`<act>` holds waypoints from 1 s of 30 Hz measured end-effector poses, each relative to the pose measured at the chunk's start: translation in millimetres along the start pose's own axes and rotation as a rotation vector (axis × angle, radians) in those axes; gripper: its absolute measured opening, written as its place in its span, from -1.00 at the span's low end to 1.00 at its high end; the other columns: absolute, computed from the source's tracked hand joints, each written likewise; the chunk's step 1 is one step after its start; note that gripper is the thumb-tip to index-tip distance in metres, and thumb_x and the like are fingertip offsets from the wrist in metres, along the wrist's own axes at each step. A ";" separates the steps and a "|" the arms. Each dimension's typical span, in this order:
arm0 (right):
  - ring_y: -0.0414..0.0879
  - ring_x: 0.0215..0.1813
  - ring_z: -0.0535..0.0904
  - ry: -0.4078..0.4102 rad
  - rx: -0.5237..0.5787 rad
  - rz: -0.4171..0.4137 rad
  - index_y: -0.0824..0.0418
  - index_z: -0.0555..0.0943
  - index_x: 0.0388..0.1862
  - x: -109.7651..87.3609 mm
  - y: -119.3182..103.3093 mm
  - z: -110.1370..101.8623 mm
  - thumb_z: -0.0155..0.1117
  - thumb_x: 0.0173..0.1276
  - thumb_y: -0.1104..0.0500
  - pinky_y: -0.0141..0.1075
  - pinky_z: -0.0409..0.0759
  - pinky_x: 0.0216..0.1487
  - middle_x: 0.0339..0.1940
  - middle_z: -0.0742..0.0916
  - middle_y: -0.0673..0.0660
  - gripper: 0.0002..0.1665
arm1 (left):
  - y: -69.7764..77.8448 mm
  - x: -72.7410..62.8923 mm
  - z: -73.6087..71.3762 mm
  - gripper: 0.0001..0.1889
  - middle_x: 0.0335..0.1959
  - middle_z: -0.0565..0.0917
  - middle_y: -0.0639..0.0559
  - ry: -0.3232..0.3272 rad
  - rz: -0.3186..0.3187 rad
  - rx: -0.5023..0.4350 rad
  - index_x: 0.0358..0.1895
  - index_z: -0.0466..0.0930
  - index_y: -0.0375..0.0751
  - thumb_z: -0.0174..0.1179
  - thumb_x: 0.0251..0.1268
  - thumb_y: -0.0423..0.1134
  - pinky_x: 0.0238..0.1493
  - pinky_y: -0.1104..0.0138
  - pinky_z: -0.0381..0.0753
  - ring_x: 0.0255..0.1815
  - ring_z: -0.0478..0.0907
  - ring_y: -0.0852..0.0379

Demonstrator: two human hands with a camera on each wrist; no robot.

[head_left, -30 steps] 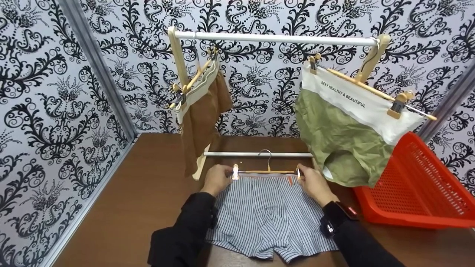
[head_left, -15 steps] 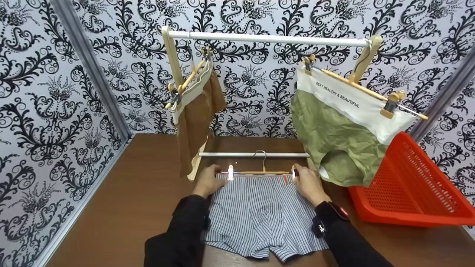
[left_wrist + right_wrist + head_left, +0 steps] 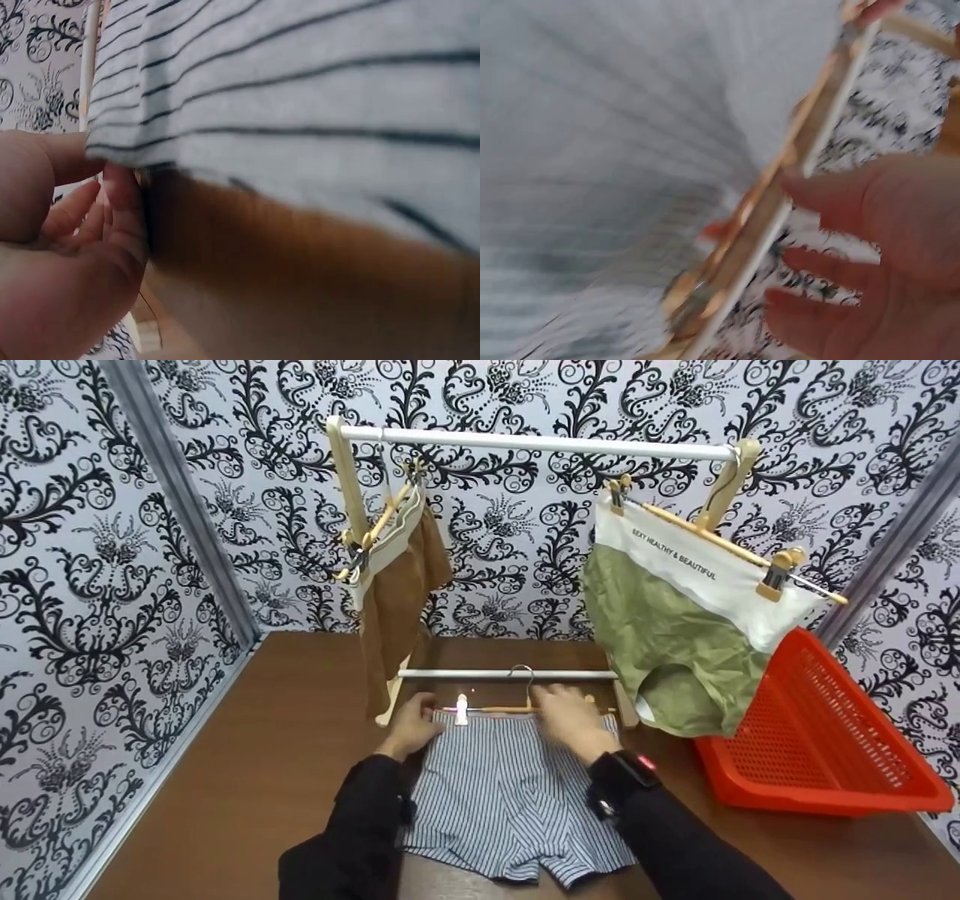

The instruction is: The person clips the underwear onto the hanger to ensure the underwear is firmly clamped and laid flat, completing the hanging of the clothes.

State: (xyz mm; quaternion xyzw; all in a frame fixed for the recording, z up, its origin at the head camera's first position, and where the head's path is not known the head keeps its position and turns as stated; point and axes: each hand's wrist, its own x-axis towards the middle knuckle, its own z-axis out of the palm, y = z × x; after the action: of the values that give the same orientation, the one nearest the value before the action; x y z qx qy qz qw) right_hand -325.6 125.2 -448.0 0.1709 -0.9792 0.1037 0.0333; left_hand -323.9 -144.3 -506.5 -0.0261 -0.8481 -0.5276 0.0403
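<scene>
Grey-and-black striped shorts point(image 3: 480, 787) lie spread on the table, waistband toward the rack. Along that waistband runs a wooden clip hanger point(image 3: 499, 709), its metal hook pointing away from me; a bright clip point(image 3: 461, 711) sits near its left end. My left hand point(image 3: 409, 727) is at the left waistband corner. In the left wrist view its thumb and finger pinch the edge of the striped fabric point(image 3: 300, 97). My right hand point(image 3: 574, 724), blurred, hovers over the hanger's right half, hiding part of it. Its fingers are spread and hold nothing in the right wrist view.
Behind stands a rack with a white rail point(image 3: 540, 444). Brown shorts point(image 3: 405, 600) hang at its left, and green briefs point(image 3: 675, 622) with a white waistband at its right. A red plastic basket point(image 3: 825, 802) stands on the right of the brown table point(image 3: 247, 750).
My right hand has let go of the hanger's right clip and moved left toward the hook. My left hand stays at the left corner. The head view has shifted slightly.
</scene>
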 end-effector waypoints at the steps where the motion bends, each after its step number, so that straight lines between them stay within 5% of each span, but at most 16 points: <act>1: 0.36 0.21 0.52 -0.009 0.030 -0.035 0.27 0.48 0.38 3.7 -7.8 0.5 0.35 0.35 0.26 0.21 0.53 0.18 0.22 0.61 0.38 -0.39 | -2.7 -0.5 -0.7 -0.37 -0.16 0.57 -0.27 0.005 -0.002 -0.030 0.29 0.36 -0.61 0.26 0.07 -0.58 -0.07 0.21 0.51 -0.17 0.46 -0.02; 8: 0.29 0.23 0.57 -0.033 0.145 -0.184 0.40 0.49 0.34 31.7 -46.5 12.2 0.38 0.38 0.24 0.09 0.48 0.30 0.20 0.64 0.40 -0.40 | -8.6 -8.1 -3.7 -0.43 -0.23 0.46 -0.10 -0.020 -0.024 -0.132 0.27 0.35 -0.65 0.25 0.16 -0.58 -0.14 0.34 0.43 -0.18 0.39 0.05; 15: 0.32 0.12 0.63 -0.011 0.149 -0.215 0.36 0.56 0.26 50.3 -60.6 27.2 0.35 0.37 0.21 0.13 0.57 0.15 0.08 0.70 0.38 -0.49 | 2.6 -10.8 3.2 -0.43 -0.06 0.60 -0.36 -0.019 -0.009 -0.104 0.25 0.35 -0.65 0.25 0.12 -0.59 0.04 0.10 0.55 -0.01 0.56 -0.19; 21: 0.28 -0.02 0.67 -0.001 0.130 -0.260 0.39 0.59 0.03 44.1 -62.1 44.1 0.34 0.32 0.29 0.11 0.62 0.03 -0.15 0.71 0.35 -0.67 | -0.8 -10.7 14.3 -0.32 -0.01 0.60 -0.41 -0.031 -0.038 -0.109 0.31 0.24 -0.71 0.26 0.07 -0.58 0.11 0.05 0.56 0.05 0.56 -0.22; 27: 0.29 0.06 0.66 0.006 0.067 -0.188 0.40 0.40 0.40 49.4 -72.7 48.4 0.30 0.39 0.19 0.06 0.60 0.11 0.03 0.71 0.39 -0.34 | 0.3 -3.2 7.8 -0.31 0.00 0.58 -0.41 0.023 -0.044 -0.083 0.33 0.24 -0.71 0.23 0.07 -0.59 0.16 0.00 0.52 0.07 0.53 -0.24; 30: 0.29 0.06 0.67 -0.001 0.013 -0.157 0.34 0.40 0.44 51.2 -78.7 52.3 0.31 0.41 0.12 0.06 0.62 0.08 0.08 0.70 0.37 -0.32 | 0.0 -4.6 4.5 -0.34 0.00 0.58 -0.43 0.029 -0.045 -0.073 0.32 0.25 -0.72 0.23 0.11 -0.58 0.17 -0.01 0.52 0.07 0.53 -0.25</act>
State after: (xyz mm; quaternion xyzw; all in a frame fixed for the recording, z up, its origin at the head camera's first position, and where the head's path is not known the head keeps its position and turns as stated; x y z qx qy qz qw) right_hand -348.3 24.8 -478.9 0.2475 -0.9621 0.1069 0.0398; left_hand -319.5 -140.2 -508.9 -0.0010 -0.8281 -0.5592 0.0397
